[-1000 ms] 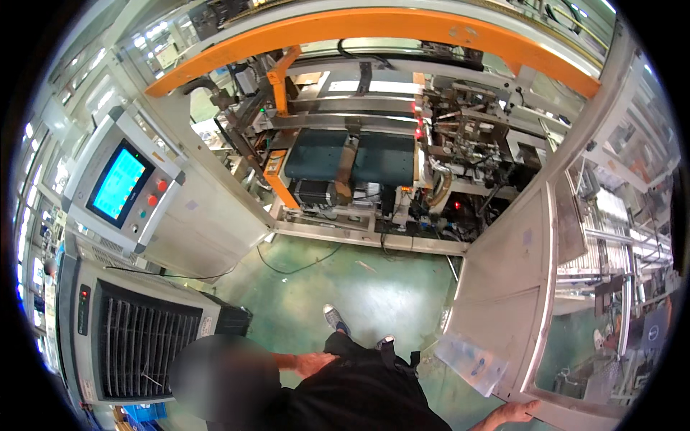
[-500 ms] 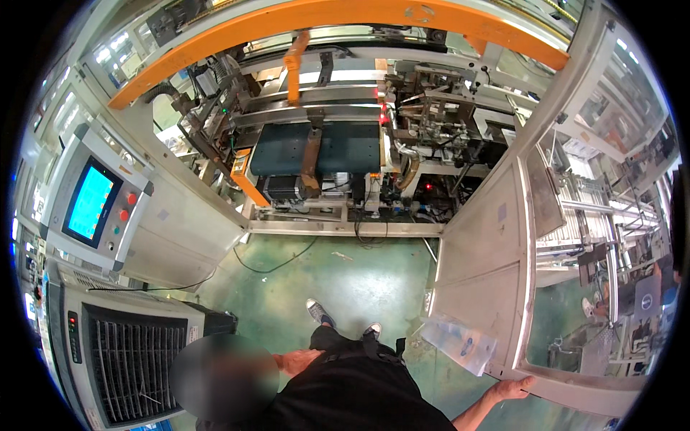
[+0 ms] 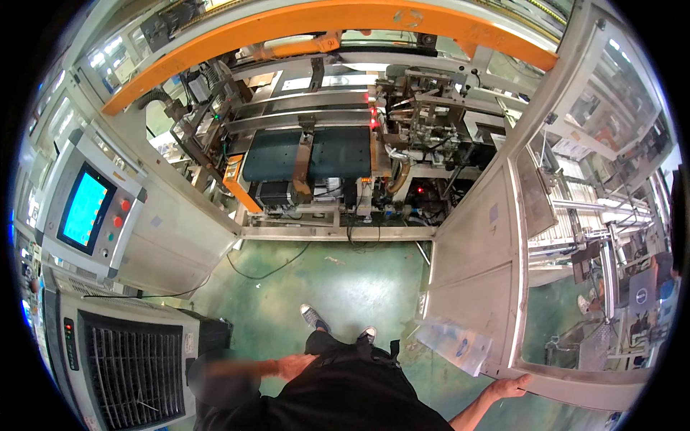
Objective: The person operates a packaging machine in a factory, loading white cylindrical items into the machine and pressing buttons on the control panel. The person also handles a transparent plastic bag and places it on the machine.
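Note:
I stand on a green floor [image 3: 345, 280] before an open machine bay. My right hand [image 3: 509, 388] grips the lower edge of the open metal guard door [image 3: 474, 273] at the lower right. My left hand [image 3: 296, 366] hangs open beside my hip, holding nothing and touching my dark clothes. Inside the bay a dark conveyor belt [image 3: 309, 154] lies under an orange frame arch [image 3: 330, 21]. A clear plastic pouch [image 3: 453, 343] hangs on the door's lower part.
A control panel with a lit blue screen [image 3: 85, 208] and coloured buttons stands at the left. Below it is a grey unit with a louvred grille [image 3: 129, 366]. Black cables [image 3: 273, 269] trail on the floor. Racks and machinery [image 3: 604, 230] show through the door's window at right.
The view has tilted and shifted, so the machine bay sits lower and more central. My right hand stays on the door's edge; the left hand has come into sight at my hip.

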Demonstrator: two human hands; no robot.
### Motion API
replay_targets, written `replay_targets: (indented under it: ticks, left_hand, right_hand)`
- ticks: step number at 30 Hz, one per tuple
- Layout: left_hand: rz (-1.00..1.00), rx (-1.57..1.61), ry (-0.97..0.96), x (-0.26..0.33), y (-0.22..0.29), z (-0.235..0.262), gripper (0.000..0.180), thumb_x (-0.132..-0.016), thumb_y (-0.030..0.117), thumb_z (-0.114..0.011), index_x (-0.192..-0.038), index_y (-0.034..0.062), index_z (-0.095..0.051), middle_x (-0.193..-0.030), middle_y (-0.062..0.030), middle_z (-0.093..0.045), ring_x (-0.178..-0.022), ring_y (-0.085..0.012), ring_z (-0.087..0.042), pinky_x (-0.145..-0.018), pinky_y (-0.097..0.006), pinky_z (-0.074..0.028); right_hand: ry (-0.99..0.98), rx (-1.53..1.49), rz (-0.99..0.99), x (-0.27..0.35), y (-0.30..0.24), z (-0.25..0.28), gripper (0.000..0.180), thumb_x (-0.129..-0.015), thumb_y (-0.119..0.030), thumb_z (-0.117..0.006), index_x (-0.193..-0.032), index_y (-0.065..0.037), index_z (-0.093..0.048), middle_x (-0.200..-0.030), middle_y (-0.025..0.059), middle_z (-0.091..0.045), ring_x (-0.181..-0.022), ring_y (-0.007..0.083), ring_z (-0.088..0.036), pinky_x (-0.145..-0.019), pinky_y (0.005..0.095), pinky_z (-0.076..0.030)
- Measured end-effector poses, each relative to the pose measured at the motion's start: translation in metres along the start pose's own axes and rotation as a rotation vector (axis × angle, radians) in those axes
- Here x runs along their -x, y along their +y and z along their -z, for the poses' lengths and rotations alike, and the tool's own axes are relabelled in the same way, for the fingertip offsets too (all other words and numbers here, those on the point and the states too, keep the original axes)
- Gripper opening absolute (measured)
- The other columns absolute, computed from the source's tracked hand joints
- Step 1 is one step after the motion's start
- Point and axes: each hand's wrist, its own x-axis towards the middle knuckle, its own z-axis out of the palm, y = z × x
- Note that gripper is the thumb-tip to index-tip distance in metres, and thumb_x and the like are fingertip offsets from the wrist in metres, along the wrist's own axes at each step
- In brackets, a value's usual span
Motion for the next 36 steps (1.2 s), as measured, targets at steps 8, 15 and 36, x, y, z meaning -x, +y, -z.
replay_targets:
  ticks: [8,15,36]
  left_hand:
    - [-0.076,-0.001,0.081,0.0,-0.021,-0.021,0.079,-0.076,0.033,-0.059,-0.135,-0.0039,-0.021,-0.136,-0.0249,-0.031,-0.127,-0.0363,-0.033,-0.104,-0.043,-0.03]
    - [-0.013,0.001,0.019,-0.004,-0.014,-0.013,0.076,-0.078,0.033,-0.059,-0.134,-0.004,-0.023,-0.134,-0.025,-0.035,-0.126,-0.037,-0.035,-0.104,-0.042,-0.031]
    - [0.02,0.058,0.041,-0.002,-0.014,-0.012,0.071,-0.083,0.037,-0.052,-0.135,-0.0026,-0.024,-0.137,-0.0245,-0.032,-0.128,-0.0354,-0.033,-0.105,-0.041,-0.029]
  right_hand:
    - [-0.014,0.059,0.017,0.01,-0.022,-0.007,0.078,-0.081,-0.049,-0.061,-0.108,0.02,-0.036,-0.105,0.0296,-0.047,-0.091,0.0309,-0.052,-0.076,0.0406,-0.047]
    - [0.03,0.089,-0.007,0.005,-0.006,-0.002,0.078,-0.081,-0.05,-0.061,-0.105,0.02,-0.037,-0.103,0.0302,-0.048,-0.088,0.0315,-0.052,-0.075,0.0403,-0.047]
    - [-0.015,0.048,0.148,-0.006,0.017,0.005,0.055,-0.087,-0.037,-0.054,-0.093,0.017,-0.053,-0.089,0.0213,-0.057,-0.077,0.0275,-0.051,-0.069,0.0399,-0.045]
